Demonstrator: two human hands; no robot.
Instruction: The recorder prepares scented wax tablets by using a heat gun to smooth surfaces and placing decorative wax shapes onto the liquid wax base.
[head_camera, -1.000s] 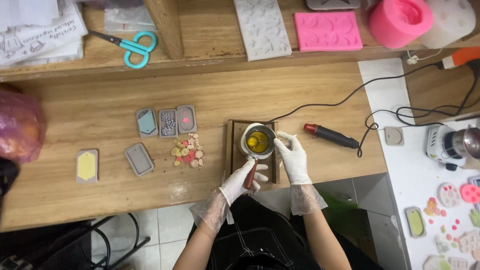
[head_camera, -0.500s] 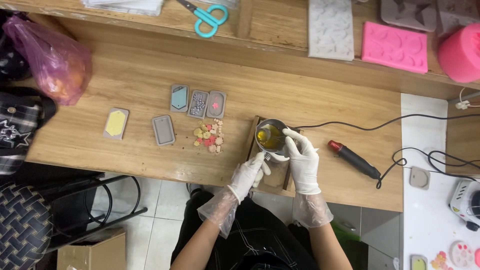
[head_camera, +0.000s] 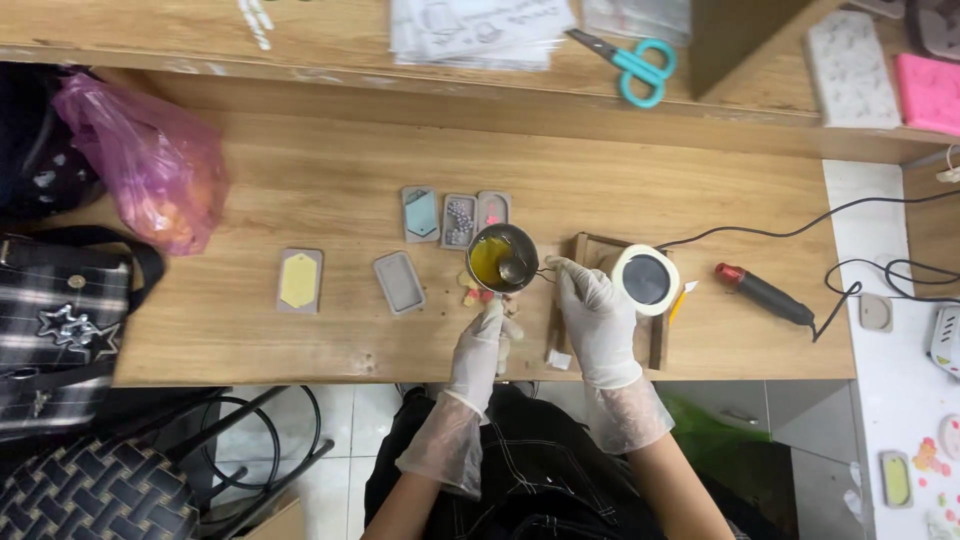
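The left hand (head_camera: 487, 345) has its grip clamped on the handle of a small metal pot (head_camera: 501, 257) of yellow liquid, held above the counter's (head_camera: 300, 180) front edge. The right hand (head_camera: 594, 310), fingers together, steadies the rim; a tilt could spill onto the moulds (head_camera: 456, 218).

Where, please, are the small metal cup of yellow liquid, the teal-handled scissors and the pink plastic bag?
small metal cup of yellow liquid (head_camera: 490, 260), head view, on the liquid.
teal-handled scissors (head_camera: 640, 68), head view, handle loop.
pink plastic bag (head_camera: 150, 170), head view, bag middle.

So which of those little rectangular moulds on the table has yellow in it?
The far-left mould, lying alone: its centre is filled yellow. The grey mould beside it looks empty, and the three moulds in a row above show blue, speckled and pink.
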